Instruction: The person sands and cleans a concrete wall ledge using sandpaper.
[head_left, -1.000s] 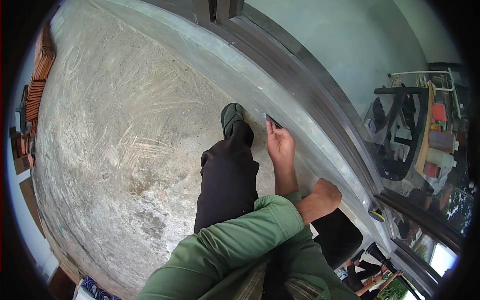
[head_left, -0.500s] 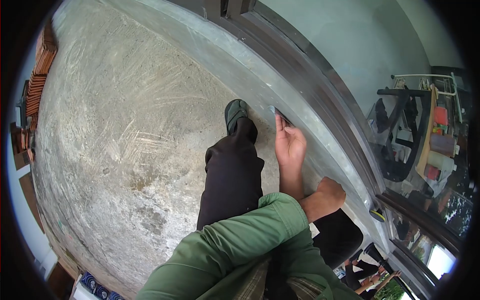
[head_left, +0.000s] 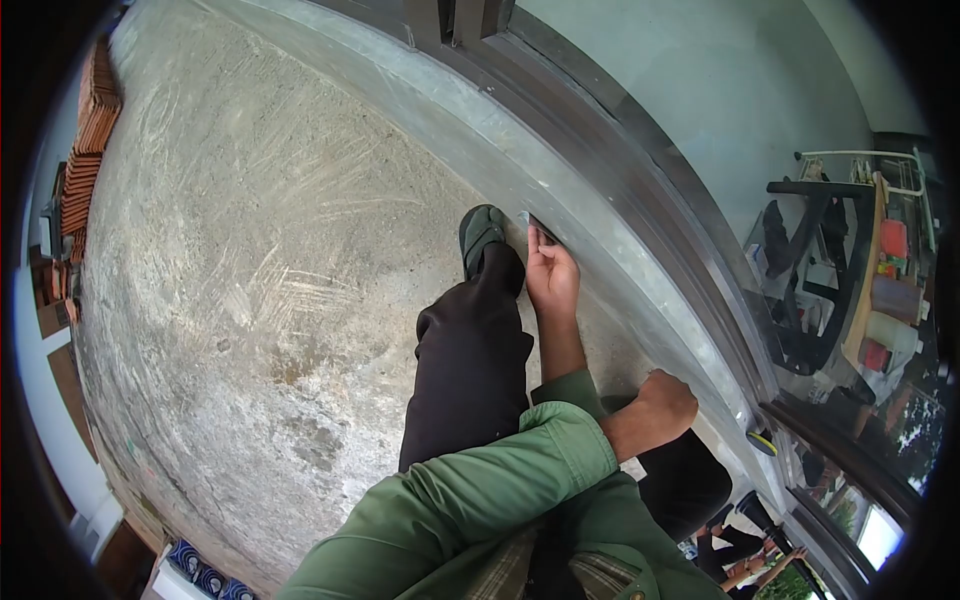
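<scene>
My right hand (head_left: 552,272) is raised against the low grey wall (head_left: 590,262), its fingers pressed together on a thin dark flat piece (head_left: 545,231) with a pale tip. That piece lies at the wall's surface; its exact kind I cannot tell. Across my right arm comes my left arm in a green sleeve (head_left: 480,470). At its end my left hand (head_left: 660,405) is curled closed near my bent knee (head_left: 685,480), its inner side turned away. My dark shoe (head_left: 483,238) stands on the floor close to the wall, left of my right hand.
Scratched, stained concrete floor (head_left: 260,220) spreads to the left. Stacked orange tiles (head_left: 85,180) line the far left. A dark window frame (head_left: 640,190) runs above the wall; a yellow-and-black round item (head_left: 762,442) sits on the ledge. Another person (head_left: 735,555) is at lower right.
My right hand has slid left and slightly up along the wall with the flat piece, and more of its sleeve shows. My left hand stays closed, a little lower in view.
</scene>
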